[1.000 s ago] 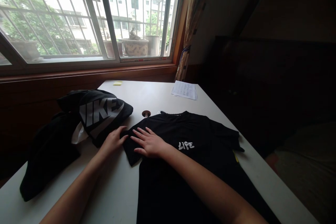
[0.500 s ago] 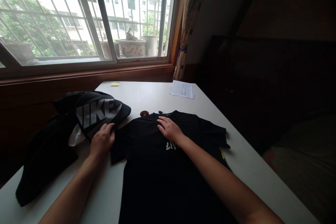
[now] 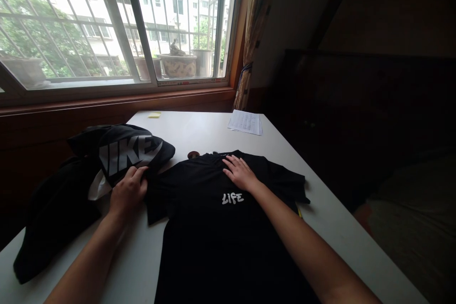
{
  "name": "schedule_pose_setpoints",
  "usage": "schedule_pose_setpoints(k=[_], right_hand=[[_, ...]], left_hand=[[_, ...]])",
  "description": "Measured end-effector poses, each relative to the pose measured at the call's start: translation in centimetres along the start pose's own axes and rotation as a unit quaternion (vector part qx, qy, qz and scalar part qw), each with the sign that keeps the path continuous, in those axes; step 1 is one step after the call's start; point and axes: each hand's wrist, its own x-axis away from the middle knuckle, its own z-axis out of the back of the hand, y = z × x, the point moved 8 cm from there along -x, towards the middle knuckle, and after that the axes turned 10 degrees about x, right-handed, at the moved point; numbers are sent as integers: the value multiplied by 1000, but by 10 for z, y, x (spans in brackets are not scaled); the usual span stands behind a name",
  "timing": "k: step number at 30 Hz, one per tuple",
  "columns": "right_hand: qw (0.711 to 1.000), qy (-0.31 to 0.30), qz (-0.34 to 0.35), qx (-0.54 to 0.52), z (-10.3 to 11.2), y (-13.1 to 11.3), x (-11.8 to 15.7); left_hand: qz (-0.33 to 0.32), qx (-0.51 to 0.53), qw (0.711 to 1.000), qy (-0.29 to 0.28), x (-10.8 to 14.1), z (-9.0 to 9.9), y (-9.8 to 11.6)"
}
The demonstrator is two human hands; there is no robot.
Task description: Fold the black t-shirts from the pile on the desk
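A black T-shirt (image 3: pixel 213 237) with a white "LIFE" print lies spread on the white table, its collar toward the window. At the shirt's left sleeve is my left hand (image 3: pixel 128 191), fingers pinched together on the sleeve edge. My right hand (image 3: pixel 241 173) rests palm down on the upper chest just below the collar, its fingers stretched out. Bunched to the left is a black garment (image 3: pixel 64 213) with a large grey "NIKE" print, close behind my left hand. A round brown object (image 3: pixel 193 155) peeks out beside the collar, mostly covered by the shirt.
Sheets of paper (image 3: pixel 245 122) lie at the table's far right corner, and a yellow sticky note (image 3: pixel 154 115) at the far left. A barred window (image 3: pixel 117 23) and a tied curtain (image 3: pixel 245 76) stand beyond the table (image 3: pixel 342 228). Something yellow (image 3: pixel 299 211) shows at the shirt's right side.
My left hand has shifted a little left with the sleeve. Across the chest, my right hand has slid to the right, uncovering the whole "LIFE" print.
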Motion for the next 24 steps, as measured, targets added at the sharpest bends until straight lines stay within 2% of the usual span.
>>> schedule_pose_setpoints(k=[3,6,11,16,21,24], right_hand=[[1000,-28,11,5,-1,-1,2],[998,-49,23,10,-3,-2,3],[998,-55,29,8,-3,-2,4],[999,-40,33,2,-1,-4,6],[998,54,2,-7,11,-2,13],[996,84,-3,-5,14,-1,16]], left_hand=[[-20,-25,999,-16,1,0,2],[-60,-35,998,-7,2,1,9],[-160,8,987,19,6,-5,41],[-242,81,966,-50,8,-37,87],[-263,35,954,-139,1,-72,121],[-256,13,952,-169,-10,-87,145]])
